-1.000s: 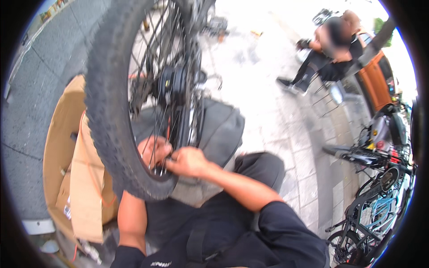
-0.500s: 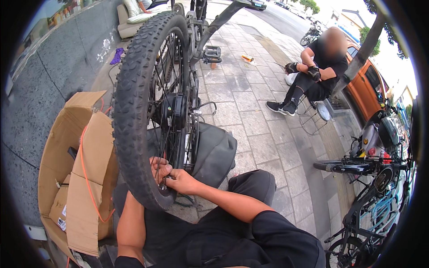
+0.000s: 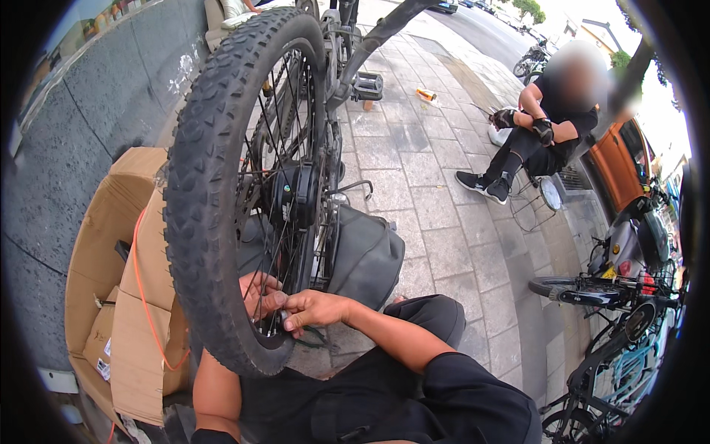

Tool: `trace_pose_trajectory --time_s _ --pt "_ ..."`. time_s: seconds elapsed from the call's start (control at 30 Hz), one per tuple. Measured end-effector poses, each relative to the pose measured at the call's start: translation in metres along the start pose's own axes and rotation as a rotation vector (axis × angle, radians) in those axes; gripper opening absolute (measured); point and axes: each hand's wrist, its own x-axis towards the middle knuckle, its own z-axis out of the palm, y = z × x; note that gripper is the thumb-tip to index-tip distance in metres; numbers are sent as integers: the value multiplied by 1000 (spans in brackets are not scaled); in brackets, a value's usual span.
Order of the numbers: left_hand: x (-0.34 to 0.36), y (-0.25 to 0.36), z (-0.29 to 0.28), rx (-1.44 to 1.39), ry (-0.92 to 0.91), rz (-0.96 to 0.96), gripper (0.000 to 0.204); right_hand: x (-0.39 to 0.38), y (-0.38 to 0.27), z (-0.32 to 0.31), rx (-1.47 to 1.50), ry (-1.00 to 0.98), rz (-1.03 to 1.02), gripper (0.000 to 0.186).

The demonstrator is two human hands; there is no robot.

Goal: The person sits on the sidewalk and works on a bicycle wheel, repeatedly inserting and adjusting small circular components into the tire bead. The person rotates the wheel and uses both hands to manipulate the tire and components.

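A bicycle wheel with a chunky black tyre (image 3: 203,163) stands upright before me, dark spokes running from its black hub (image 3: 294,194). My left hand (image 3: 259,294) comes round the tyre's left side and is curled among the spokes near the bottom of the rim, partly hidden by spokes and tyre. From the right, my right hand (image 3: 316,308) meets it, thumb and forefinger pinched at the spokes just above the rim. A small greyish bit shows by its fingertips, too small to name. The two hands' fingertips nearly touch.
An open cardboard box (image 3: 140,318) with an orange cord (image 3: 142,277) stands left, by a grey wall (image 3: 96,96). A dark grey bag-like thing (image 3: 366,255) lies behind the wheel. A person (image 3: 551,126) in black sits to the right on the paving; parked two-wheelers (image 3: 592,288) stand nearer.
The view has shifted, so the wheel looks larger and further left. Both hands stay at the lower spokes; my right hand has turned, its thumb now pointing lower.
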Motion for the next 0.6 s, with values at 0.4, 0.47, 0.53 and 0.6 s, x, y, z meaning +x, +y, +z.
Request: trace_pose_trajectory --time_s 0.4,0.47,0.53,0.6 --pt "-11 22 19 -19 85 45 41 7 -31 65 -845 797 210 45" --pt "4 5 14 26 36 137 38 5 -31 63 -833 834 188 50" --pt "11 -19 3 25 22 188 37 1 -28 61 -831 843 107 36" --pt "2 -5 8 -40 20 140 33 -3 -16 53 -659 739 33 27"
